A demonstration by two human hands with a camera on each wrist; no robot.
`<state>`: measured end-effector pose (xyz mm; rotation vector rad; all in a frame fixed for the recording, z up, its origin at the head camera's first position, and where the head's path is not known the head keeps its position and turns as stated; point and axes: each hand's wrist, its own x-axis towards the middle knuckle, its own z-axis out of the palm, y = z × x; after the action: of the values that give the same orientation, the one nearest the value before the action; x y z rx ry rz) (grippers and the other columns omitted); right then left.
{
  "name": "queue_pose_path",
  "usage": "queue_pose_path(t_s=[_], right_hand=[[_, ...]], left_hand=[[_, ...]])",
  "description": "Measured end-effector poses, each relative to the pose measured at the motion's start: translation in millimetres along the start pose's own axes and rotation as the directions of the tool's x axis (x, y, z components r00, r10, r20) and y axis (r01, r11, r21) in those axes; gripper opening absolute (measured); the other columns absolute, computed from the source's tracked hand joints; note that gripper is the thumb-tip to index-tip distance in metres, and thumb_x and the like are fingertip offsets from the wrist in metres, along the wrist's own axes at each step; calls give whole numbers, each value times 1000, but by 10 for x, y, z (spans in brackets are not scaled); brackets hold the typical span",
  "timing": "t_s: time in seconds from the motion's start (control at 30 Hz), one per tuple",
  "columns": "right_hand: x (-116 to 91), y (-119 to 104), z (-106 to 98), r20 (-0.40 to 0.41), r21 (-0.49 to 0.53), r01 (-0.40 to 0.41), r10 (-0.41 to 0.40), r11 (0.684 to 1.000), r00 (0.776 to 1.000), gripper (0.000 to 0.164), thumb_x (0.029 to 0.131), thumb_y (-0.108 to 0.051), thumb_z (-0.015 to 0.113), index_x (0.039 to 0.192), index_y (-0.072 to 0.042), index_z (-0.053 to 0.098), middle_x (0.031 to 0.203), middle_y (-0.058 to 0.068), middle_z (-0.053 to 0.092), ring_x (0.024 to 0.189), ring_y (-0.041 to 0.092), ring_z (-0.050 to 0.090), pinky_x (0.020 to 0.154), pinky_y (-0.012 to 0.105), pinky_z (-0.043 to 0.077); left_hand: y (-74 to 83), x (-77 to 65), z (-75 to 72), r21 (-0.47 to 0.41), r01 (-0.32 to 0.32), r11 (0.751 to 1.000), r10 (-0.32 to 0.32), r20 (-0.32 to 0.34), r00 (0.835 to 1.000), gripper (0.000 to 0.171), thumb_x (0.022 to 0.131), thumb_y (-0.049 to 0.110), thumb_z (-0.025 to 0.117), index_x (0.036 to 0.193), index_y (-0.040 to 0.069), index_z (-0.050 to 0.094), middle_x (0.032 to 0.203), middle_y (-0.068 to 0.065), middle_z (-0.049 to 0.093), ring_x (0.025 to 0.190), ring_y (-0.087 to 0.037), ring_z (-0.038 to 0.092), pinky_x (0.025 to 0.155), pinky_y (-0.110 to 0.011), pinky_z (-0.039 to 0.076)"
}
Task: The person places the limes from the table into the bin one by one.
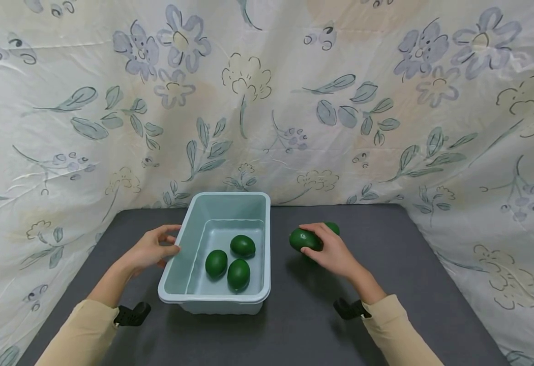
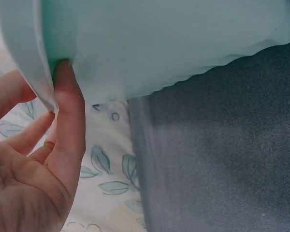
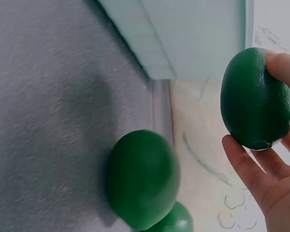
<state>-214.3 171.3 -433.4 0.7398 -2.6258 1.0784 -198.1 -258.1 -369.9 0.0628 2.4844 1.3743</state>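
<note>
A pale blue-green plastic bin [image 1: 223,300] stands on the dark table, and three glossy dark green avocados [image 1: 216,264] lie in it. My left hand [image 1: 150,249] is at the bin's left side. In the left wrist view its thumb [image 2: 69,104] lies along the outer wall under the rim, with fingers on the rim's other side, so it pinches the rim. To the right of the bin, my right hand [image 1: 328,249] grips another avocado [image 3: 253,99] between thumb and fingers, raised above the table. Two more avocados [image 3: 144,179] sit below it, mostly hidden in the head view.
The dark grey table [image 1: 294,330] runs back to a flower-printed cloth [image 1: 267,127], which hangs behind and along both sides. Each wrist carries a black camera mount [image 1: 131,314]. The bin's right wall [image 1: 267,244] stands between the right hand and the avocados inside.
</note>
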Motion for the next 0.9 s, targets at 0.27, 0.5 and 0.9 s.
queue_pose_path(t_s=[0.27,0.5,0.9], right_hand=[[151,-104,-38,8,-7,10,-10,1000,1000,54,82,-25,70,131,-17,49,125,5,50,105,21,54,80,39,49],[267,-193,-65,1,4,36,-36,999,999,53,83,-25,69,131,-17,49,125,6,50,102,21,55,79,39,49],[491,-366,-116,16,-2,28,-28,1000,999,52,83,-28,68,131,-19,49,124,6,51,100,20,55,77,37,49]], left_hand=[[-11,0,8,6,6,1000,-6,-4,1000,63,88,12,58,143,6,27,113,-21,51,88,-23,62,65,-41,55],[-5,-11,13,-1,3,1000,-3,0,1000,63,89,11,58,143,6,27,113,-21,51,89,-23,62,65,-41,55],[10,-8,16,10,17,1000,-17,0,1000,64,89,12,58,143,6,25,114,-21,50,90,-23,61,65,-41,55]])
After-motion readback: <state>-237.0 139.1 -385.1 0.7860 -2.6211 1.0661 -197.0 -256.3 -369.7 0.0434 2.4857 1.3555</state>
